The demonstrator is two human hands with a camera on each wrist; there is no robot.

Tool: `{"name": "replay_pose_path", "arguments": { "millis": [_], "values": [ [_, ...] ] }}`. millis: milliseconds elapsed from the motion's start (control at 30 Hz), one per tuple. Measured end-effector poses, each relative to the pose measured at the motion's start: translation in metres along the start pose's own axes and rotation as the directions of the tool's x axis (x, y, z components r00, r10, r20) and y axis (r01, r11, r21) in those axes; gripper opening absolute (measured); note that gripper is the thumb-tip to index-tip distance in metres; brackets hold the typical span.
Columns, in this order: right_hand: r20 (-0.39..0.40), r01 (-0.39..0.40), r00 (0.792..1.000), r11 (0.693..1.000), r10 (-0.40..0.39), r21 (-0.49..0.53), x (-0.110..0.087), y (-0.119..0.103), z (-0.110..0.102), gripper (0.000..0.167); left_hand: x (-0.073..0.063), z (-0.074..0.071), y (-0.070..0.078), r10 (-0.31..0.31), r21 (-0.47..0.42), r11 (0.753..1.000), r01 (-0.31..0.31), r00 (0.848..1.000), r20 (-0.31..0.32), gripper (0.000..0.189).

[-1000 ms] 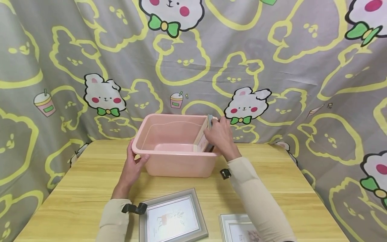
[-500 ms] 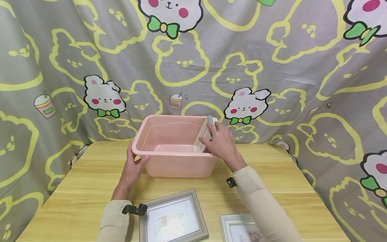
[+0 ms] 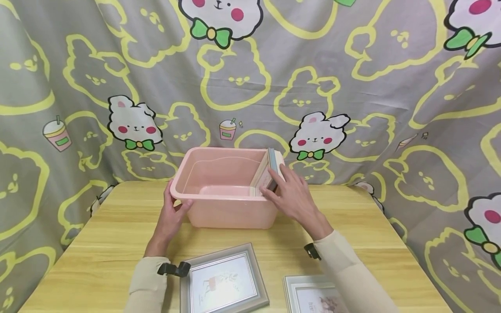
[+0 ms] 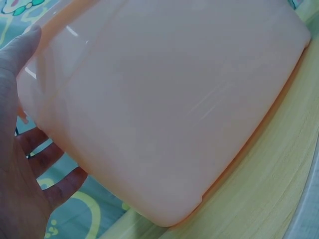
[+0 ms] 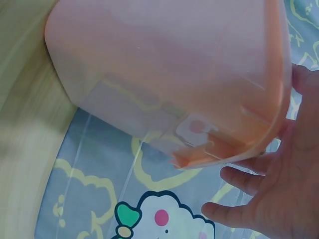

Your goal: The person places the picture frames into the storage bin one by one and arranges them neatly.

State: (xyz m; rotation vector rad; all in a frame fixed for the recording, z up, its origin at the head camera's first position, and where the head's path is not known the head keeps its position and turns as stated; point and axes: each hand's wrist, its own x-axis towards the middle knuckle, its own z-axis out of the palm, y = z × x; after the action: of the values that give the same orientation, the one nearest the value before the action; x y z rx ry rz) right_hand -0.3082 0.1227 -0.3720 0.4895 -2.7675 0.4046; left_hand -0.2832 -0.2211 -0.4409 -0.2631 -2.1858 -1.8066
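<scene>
In the head view, a pink plastic tub [image 3: 235, 214] stands at the back of the table. My left hand [image 3: 172, 219] grips its left front corner, thumb on the front face and fingers along the side wall; the left wrist view shows the same hold on the tub [image 4: 164, 109]. Picture frames [image 3: 273, 158] lean together against the tub's right end wall, one with a blue-grey edge. My right hand [image 3: 299, 195] hovers at the right rim beside them, fingers spread and holding nothing. Whether its fingertips touch the frames or rim, I cannot tell.
On the table [image 3: 109, 243] near me lie a grey-beige picture frame [image 3: 256, 271] with a deer print and a whitish frame [image 3: 291, 291], partly covered by the right sleeve [image 3: 352, 269]. A patterned curtain [image 3: 250, 56] hangs right behind the tub.
My right hand has let go of the picture frames at the tub's right end and drawn back toward me and right. The left hand and tub stay put.
</scene>
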Motion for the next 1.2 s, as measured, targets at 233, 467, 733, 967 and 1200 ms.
{"name": "replay_pose_path", "arguments": {
  "millis": [233,467,733,967,1200],
  "values": [
    [-0.004,0.032,0.999,0.999,-0.032,0.014,-0.021,0.005,-0.003,0.072,0.000,0.000,0.003,-0.002,-0.005,1.000,0.002,1.000,0.004,0.082],
    [-0.043,0.085,0.996,0.996,-0.084,0.012,-0.045,0.012,-0.008,0.067,0.007,-0.002,-0.017,0.019,0.002,1.000,-0.019,1.000,-0.013,0.081],
    [-0.054,0.114,0.992,0.993,-0.114,0.008,-0.067,0.015,-0.010,0.068,0.006,-0.003,-0.017,0.035,-0.002,0.999,-0.035,0.999,-0.023,0.080],
    [-0.046,0.127,0.991,0.992,-0.126,0.015,-0.089,0.018,-0.004,0.071,0.007,-0.001,-0.019,0.040,0.001,0.999,-0.040,0.999,-0.016,0.081],
    [-0.009,0.152,0.988,0.988,-0.152,-0.005,-0.115,0.020,0.002,0.069,0.006,0.000,-0.017,0.045,-0.003,0.999,-0.045,0.999,-0.010,0.081]
  ]
}}
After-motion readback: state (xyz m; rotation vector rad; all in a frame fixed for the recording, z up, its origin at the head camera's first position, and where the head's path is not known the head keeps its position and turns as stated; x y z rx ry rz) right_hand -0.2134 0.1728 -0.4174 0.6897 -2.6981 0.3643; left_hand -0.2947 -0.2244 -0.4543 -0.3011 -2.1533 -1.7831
